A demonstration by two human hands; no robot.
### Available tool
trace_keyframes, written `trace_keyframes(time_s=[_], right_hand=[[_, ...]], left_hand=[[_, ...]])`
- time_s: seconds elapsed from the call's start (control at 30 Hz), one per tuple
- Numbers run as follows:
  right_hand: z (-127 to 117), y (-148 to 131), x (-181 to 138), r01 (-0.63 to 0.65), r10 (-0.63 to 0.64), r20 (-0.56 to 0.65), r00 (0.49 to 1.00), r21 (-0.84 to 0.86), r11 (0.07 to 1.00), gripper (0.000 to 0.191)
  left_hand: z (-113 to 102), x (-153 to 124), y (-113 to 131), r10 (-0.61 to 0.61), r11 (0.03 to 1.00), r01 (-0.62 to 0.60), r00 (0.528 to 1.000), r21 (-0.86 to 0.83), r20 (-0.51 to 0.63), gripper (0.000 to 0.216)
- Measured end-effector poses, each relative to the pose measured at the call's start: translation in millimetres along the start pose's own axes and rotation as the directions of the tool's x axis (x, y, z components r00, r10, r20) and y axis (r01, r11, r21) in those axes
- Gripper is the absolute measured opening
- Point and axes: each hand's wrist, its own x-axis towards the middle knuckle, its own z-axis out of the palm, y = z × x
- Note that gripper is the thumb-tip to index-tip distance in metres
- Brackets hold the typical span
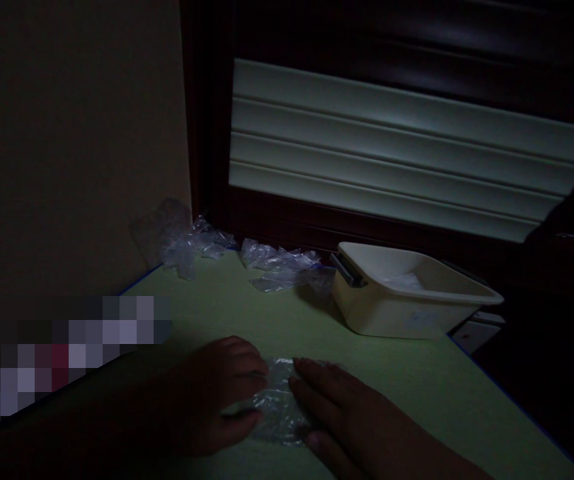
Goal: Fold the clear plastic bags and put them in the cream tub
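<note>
The scene is dim. My left hand (217, 393) and my right hand (341, 410) rest side by side on a green table (417, 387), both on a small piece of crumpled clear plastic (279, 400). The left fingers curl around the plastic's left edge, thumb under it. The right hand lies flat with fingers stretched over its right part, pressing it down. Most of the plastic shows between the two hands.
A cream plastic tub (407, 293) with something white inside stands at the table's far right. Several clear plastic bags (277, 263) lie along the back edge, with more bags (177, 237) in the corner by the wall. A slatted shutter (391, 153) is behind.
</note>
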Motion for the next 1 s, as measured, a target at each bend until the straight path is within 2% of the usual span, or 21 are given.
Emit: trace_keyframes(time_s=[0.13,0.3,0.5,0.63,0.9,1.0], right_hand=[[-9,-5,2,-0.061,0.058,0.074,0.996,0.037,0.997,0.058],[-4,-8,7,-0.076,0.066,0.113,0.991,0.081,0.994,0.060],[2,-8,9,-0.064,0.056,0.093,0.994,0.081,0.995,0.057],[2,-8,8,-0.063,0.056,0.095,0.994,0.067,0.996,0.054],[-11,-15,10,-0.118,0.106,0.184,0.977,0.057,0.991,0.061],[-12,-18,15,-0.104,0.090,0.161,0.983,0.079,0.991,0.068]], left_hand=[[3,-1,-2,-0.022,1.000,0.022,0.999,-0.003,-0.038,0.014],[3,-1,-1,-0.022,1.000,0.023,0.998,0.009,-0.052,0.014],[6,-1,-1,-0.025,1.000,0.025,1.000,0.014,-0.013,0.012],[5,0,0,0.003,0.999,-0.001,1.000,0.048,-0.030,0.008],[-3,0,13,0.106,0.974,-0.088,0.992,0.209,-0.075,0.029],[-4,0,13,0.095,0.970,-0.081,0.994,0.230,-0.047,0.028]])
